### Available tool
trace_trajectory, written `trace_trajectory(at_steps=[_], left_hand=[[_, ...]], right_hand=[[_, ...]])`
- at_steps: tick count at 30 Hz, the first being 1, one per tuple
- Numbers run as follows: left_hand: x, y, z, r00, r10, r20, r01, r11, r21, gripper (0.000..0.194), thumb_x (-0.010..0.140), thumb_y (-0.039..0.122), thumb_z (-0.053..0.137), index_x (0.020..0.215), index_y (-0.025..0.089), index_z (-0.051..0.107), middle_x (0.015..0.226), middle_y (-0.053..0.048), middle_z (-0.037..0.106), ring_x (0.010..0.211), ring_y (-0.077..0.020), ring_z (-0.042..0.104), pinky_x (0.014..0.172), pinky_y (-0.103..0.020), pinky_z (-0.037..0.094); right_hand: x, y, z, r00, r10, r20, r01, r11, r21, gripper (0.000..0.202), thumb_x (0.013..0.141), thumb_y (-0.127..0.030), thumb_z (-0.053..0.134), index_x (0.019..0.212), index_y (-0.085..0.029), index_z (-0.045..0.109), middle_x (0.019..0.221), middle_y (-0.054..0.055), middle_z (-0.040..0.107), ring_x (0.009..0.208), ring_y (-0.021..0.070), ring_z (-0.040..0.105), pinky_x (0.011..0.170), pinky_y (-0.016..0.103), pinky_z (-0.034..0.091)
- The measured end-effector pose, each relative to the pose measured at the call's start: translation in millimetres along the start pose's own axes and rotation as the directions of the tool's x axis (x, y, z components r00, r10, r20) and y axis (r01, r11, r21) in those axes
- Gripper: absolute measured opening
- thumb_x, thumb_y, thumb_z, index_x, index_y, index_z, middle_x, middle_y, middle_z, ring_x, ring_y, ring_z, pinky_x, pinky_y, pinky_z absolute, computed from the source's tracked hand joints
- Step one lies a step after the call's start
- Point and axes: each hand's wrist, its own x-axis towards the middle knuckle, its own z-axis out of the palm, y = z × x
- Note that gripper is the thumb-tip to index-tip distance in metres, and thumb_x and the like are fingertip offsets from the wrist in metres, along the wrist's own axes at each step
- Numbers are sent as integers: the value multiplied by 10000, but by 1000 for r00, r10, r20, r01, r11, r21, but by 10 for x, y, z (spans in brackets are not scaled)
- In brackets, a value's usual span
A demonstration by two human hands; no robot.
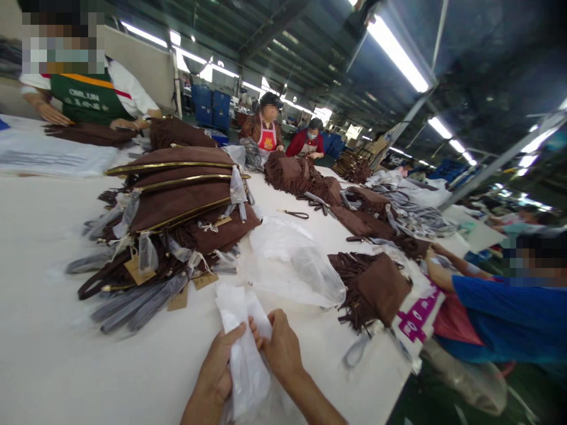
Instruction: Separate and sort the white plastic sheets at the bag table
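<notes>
Both hands are at the front of the table, gripping a thin white wrapping sheet (pixel 248 378) that is folded lengthwise. Whether it is plastic or tissue paper I cannot tell. My left hand (pixel 221 366) is closed around its left edge, thumb on top. My right hand (pixel 279 342) pinches the sheet's right side, with the fingertips of the two hands close together. Just beyond them lies a crumpled clear plastic bag (pixel 305 265). To the left is a stack of brown handbags (pixel 186 200) with gold zips, paper tags and plastic-wrapped straps. One brown fringed bag (pixel 383 286) rests at the right.
A row of brown fringed bags (pixel 287 171) runs down the white table (pixel 39 354). A short wrist strap (pixel 295 213) lies mid-table. At the right edge a co-worker in a blue shirt (pixel 505 319) reaches in; another in a green apron (pixel 84 97) stands far left. White sheets (pixel 57 154) lie there.
</notes>
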Motion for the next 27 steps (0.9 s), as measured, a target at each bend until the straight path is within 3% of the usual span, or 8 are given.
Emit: trace_trajectory(at_steps=[4,8,13,16,19,21,23,27], left_hand=[[-21,12,-25,993,111,43,-114,991,63,230,764,158,682,976,90,625,751,-96,690,685,-235,687,643,-335,578],[-54,18,16,986,164,21,-166,977,134,268,738,216,704,963,97,619,709,-54,660,605,-185,640,602,-287,536],[-14,-43,52,976,217,28,-217,940,264,282,739,303,681,931,113,602,641,-36,636,560,-179,605,563,-279,491],[-10,-66,77,973,231,-1,-218,922,321,249,738,320,657,869,114,608,649,-64,655,564,-192,613,557,-284,479],[-51,-59,126,962,273,-1,-255,899,358,223,748,333,631,807,119,612,638,-76,664,524,-188,595,524,-282,463],[-86,-49,162,954,298,1,-278,888,365,215,743,326,637,809,122,620,645,-78,673,528,-197,603,513,-282,459],[-110,-45,192,952,305,-11,-283,895,343,217,729,298,654,858,124,636,681,-82,692,583,-218,637,542,-292,481],[-120,-65,230,984,179,0,-175,959,223,331,698,266,713,993,132,646,736,-95,719,694,-266,684,617,-327,532]], right_hand=[[78,159,37,986,100,133,-150,881,449,386,646,-178,616,996,-206,455,782,-6,617,725,194,601,664,289,435],[167,231,-70,919,147,365,-392,429,814,458,661,-310,711,1041,-188,487,852,11,646,674,159,604,614,263,464],[233,194,-327,857,38,513,-514,71,855,375,696,-230,765,1010,-148,578,764,-18,589,534,44,482,394,108,318],[272,127,-447,789,-94,607,-614,-155,774,293,721,-139,742,966,-133,582,862,16,600,549,12,462,346,54,235],[271,-42,-518,759,-195,621,-650,-284,705,275,747,-126,707,986,-143,573,941,46,610,592,20,481,339,35,240],[252,-185,-518,783,-231,577,-622,-290,728,352,762,-155,695,1082,-179,552,981,39,609,609,27,488,339,36,252],[238,-295,-457,832,-240,500,-545,-189,817,462,759,-195,706,1175,-229,508,986,15,611,586,30,487,348,53,280],[230,-281,-203,923,-205,325,-243,346,906,467,773,-237,683,1199,-231,490,1035,22,635,758,103,604,640,189,514]])
